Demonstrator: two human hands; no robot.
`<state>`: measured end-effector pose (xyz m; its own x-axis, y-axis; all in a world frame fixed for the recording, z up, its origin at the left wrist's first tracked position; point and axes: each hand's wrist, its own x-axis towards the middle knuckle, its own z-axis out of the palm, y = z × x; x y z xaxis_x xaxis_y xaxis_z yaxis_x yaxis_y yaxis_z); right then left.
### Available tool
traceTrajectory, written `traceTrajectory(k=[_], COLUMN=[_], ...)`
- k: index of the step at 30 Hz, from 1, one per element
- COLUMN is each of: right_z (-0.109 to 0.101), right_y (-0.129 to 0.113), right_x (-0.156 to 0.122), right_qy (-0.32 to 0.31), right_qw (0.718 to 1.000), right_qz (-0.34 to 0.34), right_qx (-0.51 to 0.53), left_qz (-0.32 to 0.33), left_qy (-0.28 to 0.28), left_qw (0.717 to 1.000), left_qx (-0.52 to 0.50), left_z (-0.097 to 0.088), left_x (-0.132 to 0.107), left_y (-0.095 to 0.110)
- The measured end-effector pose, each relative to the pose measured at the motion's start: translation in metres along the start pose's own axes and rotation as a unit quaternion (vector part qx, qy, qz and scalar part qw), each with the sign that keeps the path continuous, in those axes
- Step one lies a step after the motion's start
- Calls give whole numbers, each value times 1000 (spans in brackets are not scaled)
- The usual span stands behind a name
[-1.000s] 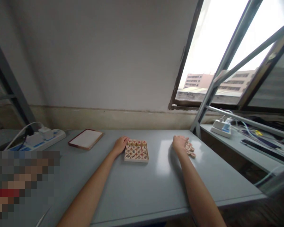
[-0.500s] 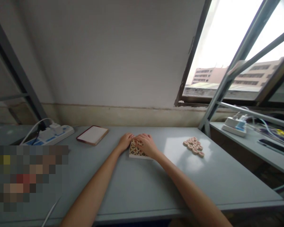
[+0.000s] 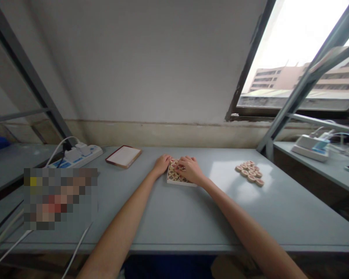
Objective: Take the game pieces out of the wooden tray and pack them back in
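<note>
A shallow pale tray (image 3: pixel 174 179) packed with round wooden chess pieces lies on the grey table (image 3: pixel 168 217) near its far edge. My left hand (image 3: pixel 161 164) rests curled against the tray's left side. My right hand (image 3: pixel 189 169) lies on top of the pieces in the tray, fingers bent down onto them; whether it grips one is hidden. A loose cluster of several round wooden pieces (image 3: pixel 249 173) sits on the table to the right, apart from both hands.
A red-rimmed tablet (image 3: pixel 123 156) lies left of the tray. A white power strip (image 3: pixel 75 155) with cables sits at far left. A metal frame post (image 3: pixel 279 124) and a second table with another power strip (image 3: pixel 310 148) stand at right. A blurred patch covers the lower left.
My right hand left the loose pieces at right and moved onto the tray, where it stays. My left hand kept to the tray's left side. The camera shifted left.
</note>
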<state>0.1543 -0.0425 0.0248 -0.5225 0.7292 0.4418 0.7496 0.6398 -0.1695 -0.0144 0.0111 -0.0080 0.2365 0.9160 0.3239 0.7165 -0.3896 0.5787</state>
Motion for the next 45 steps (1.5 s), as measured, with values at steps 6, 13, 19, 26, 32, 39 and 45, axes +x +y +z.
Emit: traceTrajectory(k=[6,13,19,26,32,39,45], right_z=[0,-1,-1,3,-16,-65,-65], right_y=[4,2,3,3,9,113,169], right_x=[0,0,1,0,2,-53,-104], right_qy=[10,6,-5,-7,27,155,73], right_qw=[999,999,999,999,991,839,761], right_qz=[27,0,-5,-6,28,401,626], right_qx=[-29,-48,-36,-36,-127,-333,-154], left_qz=[0,-3,-12,-4,-15,-15,-9], left_qy=[5,5,-3,0,0,-2,-2], left_qw=[1000,1000,1000,1000,1000,1000,1000], left_qx=[-6,-1,-17,-14,-23,-10,-15], left_z=[-1,1,1,-1,0,2,2], left_x=[-2,0,0,-1,0,2,2], left_y=[3,-1,-1,0,0,-4,-4])
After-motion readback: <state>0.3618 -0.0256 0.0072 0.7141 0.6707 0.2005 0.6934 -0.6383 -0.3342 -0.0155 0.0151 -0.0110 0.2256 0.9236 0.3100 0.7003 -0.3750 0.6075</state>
